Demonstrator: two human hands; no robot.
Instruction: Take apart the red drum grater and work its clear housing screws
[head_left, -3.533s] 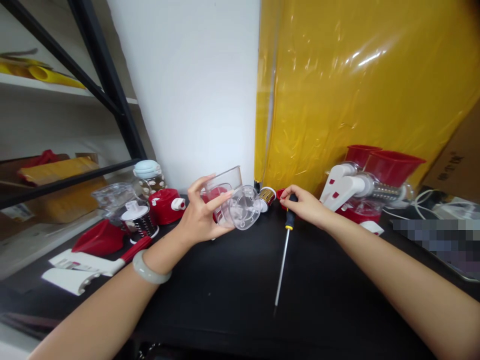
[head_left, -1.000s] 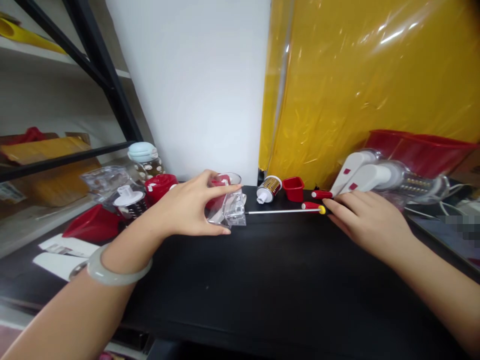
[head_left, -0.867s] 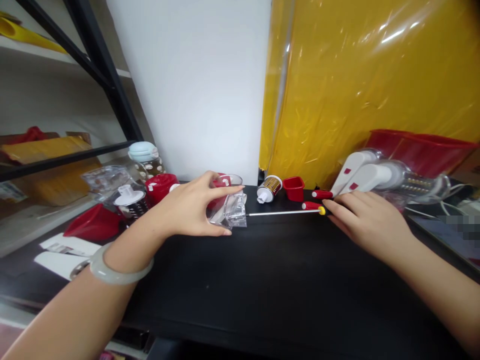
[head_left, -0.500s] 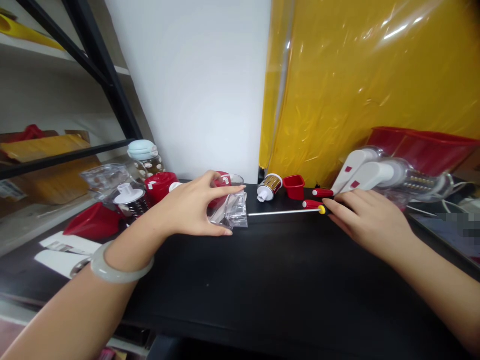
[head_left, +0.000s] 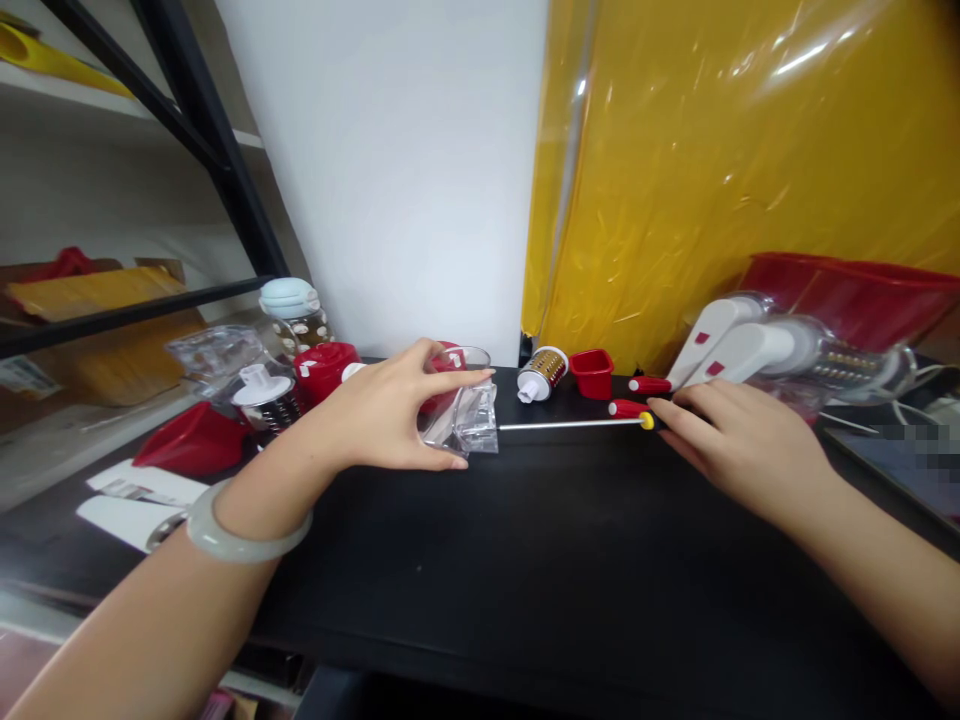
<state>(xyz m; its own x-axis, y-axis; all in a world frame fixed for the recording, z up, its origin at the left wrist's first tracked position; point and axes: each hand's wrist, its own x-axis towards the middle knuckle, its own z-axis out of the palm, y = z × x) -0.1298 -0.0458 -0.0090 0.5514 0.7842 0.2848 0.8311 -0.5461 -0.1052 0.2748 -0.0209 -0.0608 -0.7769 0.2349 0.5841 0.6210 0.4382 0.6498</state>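
My left hand (head_left: 382, 408) is closed around a clear plastic housing (head_left: 478, 418), gripping it from the left above the black table. In my right hand (head_left: 739, 430) is a screwdriver (head_left: 574, 425) with a yellow and black handle, mostly hidden by the fingers. Its long metal shaft lies level and reaches the right end of the housing; where the tip sits inside cannot be seen. Just beyond the shaft are a drum grater (head_left: 542, 374) with a white hub and a small red cup (head_left: 592, 373). Two red handle grips (head_left: 628, 408) lie close to my right fingers.
On the left stand a red base (head_left: 326, 370), another drum (head_left: 266, 400), a red hopper (head_left: 193, 438), white handle parts (head_left: 124, 520) and a bottle with a pale blue lid (head_left: 291, 300). At right are white grater bodies (head_left: 757, 355), red bins (head_left: 847, 295) and a screen (head_left: 900, 480).
The camera view has shifted very slightly. Both hands keep their hold on the housing and the screwdriver, with no other visible change.
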